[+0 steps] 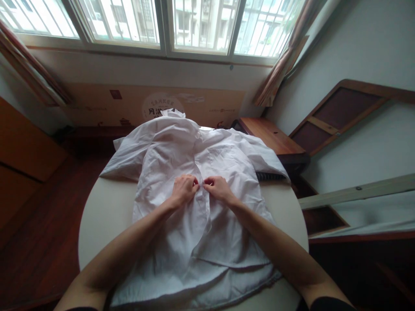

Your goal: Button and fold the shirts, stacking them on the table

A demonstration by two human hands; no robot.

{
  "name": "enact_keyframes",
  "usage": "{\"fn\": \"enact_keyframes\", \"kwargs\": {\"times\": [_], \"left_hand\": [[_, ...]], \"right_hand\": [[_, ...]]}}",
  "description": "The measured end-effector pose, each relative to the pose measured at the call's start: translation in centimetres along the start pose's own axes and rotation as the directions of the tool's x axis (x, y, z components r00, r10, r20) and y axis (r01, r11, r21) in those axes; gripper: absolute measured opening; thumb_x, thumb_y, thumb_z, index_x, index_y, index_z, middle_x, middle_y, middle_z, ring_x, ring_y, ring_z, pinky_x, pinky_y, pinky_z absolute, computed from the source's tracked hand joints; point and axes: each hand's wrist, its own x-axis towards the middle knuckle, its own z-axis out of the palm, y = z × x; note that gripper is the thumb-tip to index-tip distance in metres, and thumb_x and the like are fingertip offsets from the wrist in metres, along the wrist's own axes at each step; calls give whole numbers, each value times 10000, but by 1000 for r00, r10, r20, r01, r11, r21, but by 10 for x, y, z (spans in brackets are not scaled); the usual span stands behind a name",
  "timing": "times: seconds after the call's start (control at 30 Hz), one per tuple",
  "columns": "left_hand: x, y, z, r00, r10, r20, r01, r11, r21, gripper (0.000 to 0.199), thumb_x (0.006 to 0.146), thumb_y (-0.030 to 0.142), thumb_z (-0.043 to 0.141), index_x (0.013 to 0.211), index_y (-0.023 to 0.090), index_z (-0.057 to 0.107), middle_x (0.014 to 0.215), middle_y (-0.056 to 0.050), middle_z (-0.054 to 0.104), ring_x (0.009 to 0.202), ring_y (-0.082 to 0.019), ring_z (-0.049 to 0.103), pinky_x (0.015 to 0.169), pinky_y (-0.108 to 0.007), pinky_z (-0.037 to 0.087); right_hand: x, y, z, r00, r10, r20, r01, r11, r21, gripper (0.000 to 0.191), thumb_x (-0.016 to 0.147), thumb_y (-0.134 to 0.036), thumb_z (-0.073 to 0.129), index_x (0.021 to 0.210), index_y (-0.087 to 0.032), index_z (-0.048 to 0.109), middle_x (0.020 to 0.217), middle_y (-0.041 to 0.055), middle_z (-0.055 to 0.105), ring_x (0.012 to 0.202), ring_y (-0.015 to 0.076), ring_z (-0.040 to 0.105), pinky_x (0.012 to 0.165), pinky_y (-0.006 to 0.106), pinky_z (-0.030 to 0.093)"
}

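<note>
A white short-sleeved shirt (168, 151) lies spread front side up, its collar at the far end and its hem toward me. Both my hands meet at the front placket, about halfway down. My left hand (185, 189) pinches one edge of the placket between thumb and fingers. Close beside it, my right hand (218, 188) pinches the other edge. Any button between the fingertips is too small to make out. Below the hands the two front panels hang apart toward the hem.
The shirt rests on a round white table (94, 220). Beyond it a printed cardboard panel (210, 99) leans under the barred windows. A wooden side table (272, 136) stands at the back right, and an orange-brown cabinet (26, 151) is at the left.
</note>
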Motion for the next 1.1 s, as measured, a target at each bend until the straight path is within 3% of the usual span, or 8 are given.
{"fn": "enact_keyframes", "kwargs": {"times": [0.2, 0.4, 0.5, 0.73, 0.9, 1.1], "left_hand": [[4, 0, 4, 1000, 13, -2, -13, 998, -63, 181, 843, 293, 566, 940, 202, 689, 925, -53, 673, 906, -216, 586, 795, -323, 416], [8, -5, 7, 999, 27, 35, -22, 990, -138, 154, 829, 258, 568, 890, 206, 699, 917, -40, 691, 883, -199, 593, 795, -308, 425], [9, -10, 7, 999, 33, 36, -26, 984, -177, 164, 832, 268, 555, 869, 195, 697, 910, -45, 692, 873, -193, 593, 796, -302, 428], [14, -19, 8, 998, 0, 66, 22, 938, -345, 187, 814, 284, 534, 777, 173, 679, 761, -12, 669, 720, -140, 573, 670, -235, 417], [15, -19, 5, 992, -58, 112, 104, 881, -461, 210, 788, 325, 555, 758, 152, 671, 708, 0, 645, 672, -125, 553, 608, -208, 404], [15, -18, 3, 991, -71, 117, 118, 877, -466, 223, 780, 337, 552, 736, 152, 669, 705, -2, 638, 668, -123, 539, 591, -200, 395]], "right_hand": [[0, -3, 1, 1000, -5, -6, 4, 990, -138, 177, 743, -174, 574, 792, -168, 744, 792, 51, 732, 721, 166, 647, 676, 245, 450], [-1, -7, 4, 998, 36, -49, -41, 992, -116, 173, 759, -192, 593, 849, -175, 740, 825, 49, 735, 743, 169, 658, 688, 244, 463], [-2, -11, 7, 996, -2, -88, -11, 989, -146, 175, 784, -204, 591, 877, -170, 735, 835, 56, 734, 754, 171, 660, 701, 248, 461], [-5, -17, 9, 991, -60, -116, 30, 969, -245, 178, 798, -196, 581, 882, -163, 734, 846, 68, 729, 762, 180, 652, 747, 270, 451], [-3, -13, 9, 993, -13, -113, 0, 993, -114, 165, 784, -202, 587, 845, -179, 739, 812, 49, 733, 750, 173, 655, 726, 264, 467], [-1, -4, 13, 992, 37, -119, -29, 997, 69, 177, 775, -217, 575, 822, -180, 742, 802, 44, 733, 742, 169, 658, 701, 261, 485]]}}
